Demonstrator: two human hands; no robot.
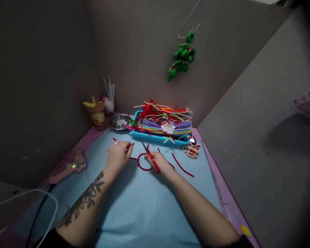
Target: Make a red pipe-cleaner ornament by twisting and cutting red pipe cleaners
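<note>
My left hand (119,153) is closed in a pinch, and a short end of red pipe cleaner (133,144) pokes out at its fingertips. My right hand (157,161) is closed around a pair of red-handled scissors (153,162), whose blades point up and away. Beneath and beside the right hand lies a ring of red pipe cleaner (138,164). A loose piece of red pipe cleaner (183,166) rests to the right of that hand. Other red bits show around both hands, partly hidden by them.
A blue tray (157,138) heaped with coloured pipe cleaners stands at the back, beside a metal bowl (116,123) and a brown cup (98,119). A pink glue gun (69,170) lies at left. A face-like craft piece (191,151) lies right; a green ornament (184,55) hangs above.
</note>
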